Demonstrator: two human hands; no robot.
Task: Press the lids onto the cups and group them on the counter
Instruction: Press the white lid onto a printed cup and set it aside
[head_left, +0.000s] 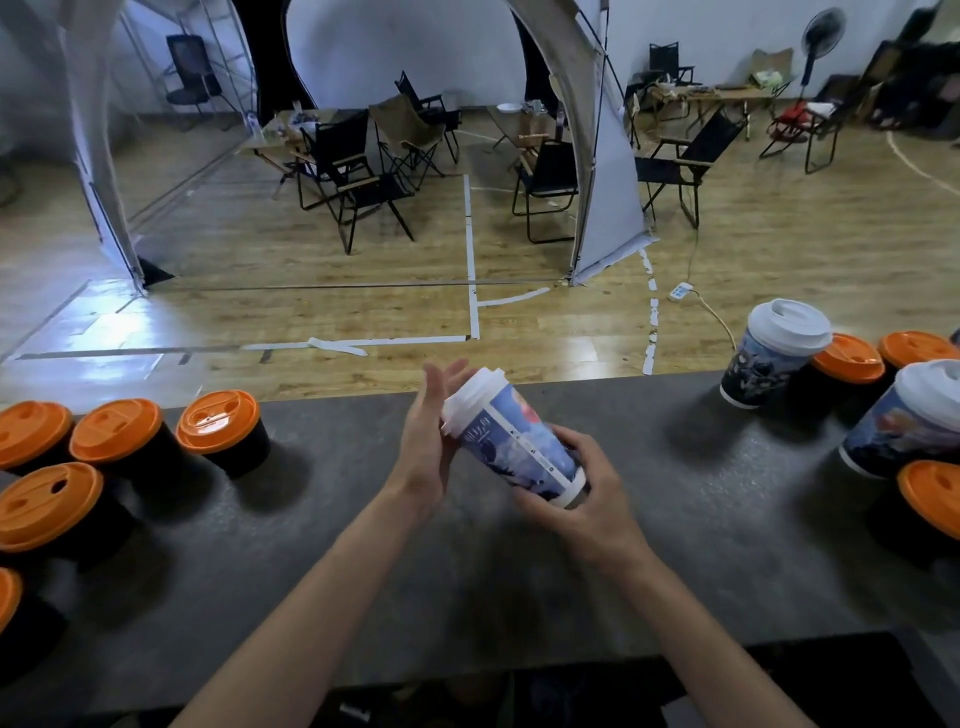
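Over counter, right hand grips cup; left hand presses lid.

bench: matt grey, stone-like, mottled | held cup: printed paper sleeve, smooth white plastic lid | orange lids: glossy plastic | floor: shiny wood

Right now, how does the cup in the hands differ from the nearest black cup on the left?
The held cup is blue-printed with a white lid; the black cup has an orange lid. The held cup is tilted above the counter, left hand flat against its lid, right hand gripping its base; the black cup stands upright, untouched. Both wear lids.
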